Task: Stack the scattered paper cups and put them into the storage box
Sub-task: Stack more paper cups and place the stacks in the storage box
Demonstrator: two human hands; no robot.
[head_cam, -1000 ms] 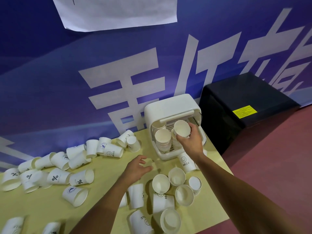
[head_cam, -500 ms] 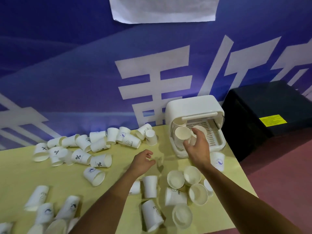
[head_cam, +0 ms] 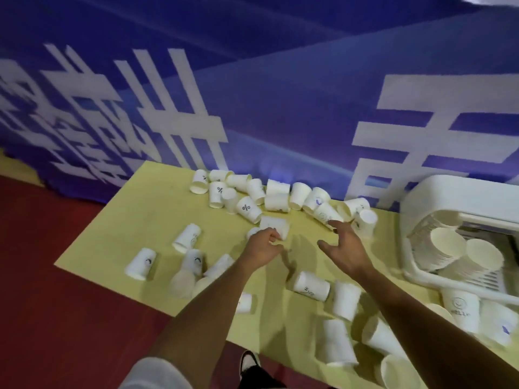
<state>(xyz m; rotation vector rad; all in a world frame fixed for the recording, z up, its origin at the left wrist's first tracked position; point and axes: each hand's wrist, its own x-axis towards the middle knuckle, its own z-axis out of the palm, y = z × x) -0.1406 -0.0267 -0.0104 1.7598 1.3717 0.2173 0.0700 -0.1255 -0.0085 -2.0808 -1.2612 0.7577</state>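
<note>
Several white paper cups lie scattered on the yellow table [head_cam: 134, 220], with a dense row [head_cam: 280, 192] along the back edge. My left hand [head_cam: 262, 247] reaches mid-table, and its curled fingers grip the near edge of a paper cup [head_cam: 275, 225] lying on its side. A little to the right, my right hand [head_cam: 344, 249] hovers with spread fingers and holds nothing, just in front of another lying cup [head_cam: 325, 212]. The white storage box [head_cam: 449, 192] stands at the right edge, front open, with stacks of cups [head_cam: 449, 248] inside.
A blue banner wall [head_cam: 280, 108] runs right behind the table. More cups [head_cam: 337, 341] lie near the front right edge and cups [head_cam: 140, 263] lie at the left. Red floor [head_cam: 56, 304] lies left of and in front of the table; a shoe [head_cam: 250, 360] shows below.
My view swung left. My right hand left the storage box and came back over the table, empty. My left hand moved forward to a lying cup and took hold of it.
</note>
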